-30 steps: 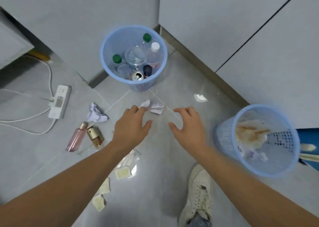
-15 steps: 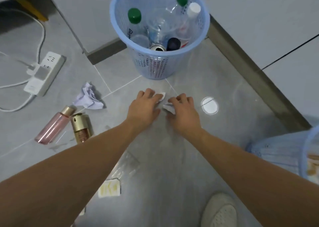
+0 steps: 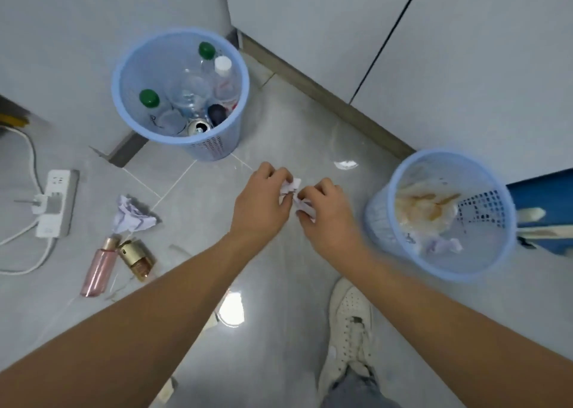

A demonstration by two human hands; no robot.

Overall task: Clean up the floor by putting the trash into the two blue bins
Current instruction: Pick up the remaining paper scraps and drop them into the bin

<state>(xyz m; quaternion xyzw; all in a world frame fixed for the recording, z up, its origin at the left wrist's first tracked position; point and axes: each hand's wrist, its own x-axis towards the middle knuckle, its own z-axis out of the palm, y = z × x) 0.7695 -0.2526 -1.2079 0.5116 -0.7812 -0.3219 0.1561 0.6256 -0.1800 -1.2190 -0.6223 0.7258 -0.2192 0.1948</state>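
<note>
My left hand [image 3: 262,201] grips a small white paper scrap [image 3: 290,185] above the floor, in the middle of the view. Close beside it, my right hand [image 3: 325,215] pinches another white scrap [image 3: 305,207]. The far blue bin [image 3: 124,66] holds plastic bottles and a can. The near blue bin [image 3: 508,252], at the right, holds paper and food waste. On the floor to the left lie a crumpled lilac paper [image 3: 131,215], a pink bottle [image 3: 99,268] and a gold bottle [image 3: 136,257].
A white power strip [image 3: 55,202] with cables lies at the far left. Grey cabinet fronts [image 3: 465,50] close the back and right. My white shoe [image 3: 348,330] stands at the bottom. A blue object [image 3: 542,196] sits behind the near bin. Flat wrappers [image 3: 167,389] lie under my left arm.
Both hands closed on the two white scraps and lifted them off the floor. The view pulled back and swung right, bringing the near bin into sight again.
</note>
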